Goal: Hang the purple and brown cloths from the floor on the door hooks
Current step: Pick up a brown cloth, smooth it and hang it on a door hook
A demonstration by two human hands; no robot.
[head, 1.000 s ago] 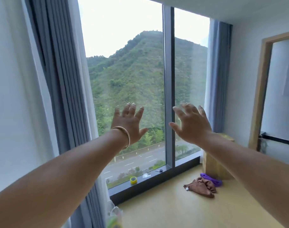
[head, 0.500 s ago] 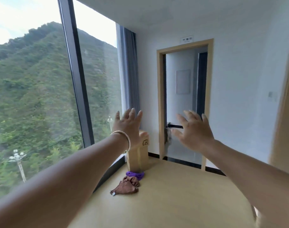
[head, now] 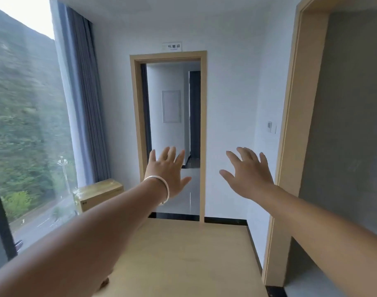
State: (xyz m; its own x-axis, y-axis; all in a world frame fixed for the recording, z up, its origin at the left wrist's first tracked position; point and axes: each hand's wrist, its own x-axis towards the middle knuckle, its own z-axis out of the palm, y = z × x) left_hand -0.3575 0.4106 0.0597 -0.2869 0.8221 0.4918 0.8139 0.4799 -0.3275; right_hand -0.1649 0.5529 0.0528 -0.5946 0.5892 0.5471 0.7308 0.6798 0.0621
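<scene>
My left hand (head: 169,169), with a silver bangle on its wrist, is stretched out in front of me, fingers spread and empty. To its right my right hand (head: 248,175) is held out the same way, palm down, holding nothing. A small brown scrap of the brown cloth (head: 104,284) peeks out on the floor just under my left forearm. The purple cloth is hidden behind that arm. No door hooks show in this view.
An open doorway (head: 172,133) with a light wood frame lies straight ahead, a corridor behind it. A cardboard box (head: 98,194) stands by the curtain and big window on the left. A second wood door frame (head: 290,146) and grey door stand close on the right.
My view has swung to the right, from the window to the doorway. The cloths have slid from floor centre to under my left arm. Both hands stay raised and open.
</scene>
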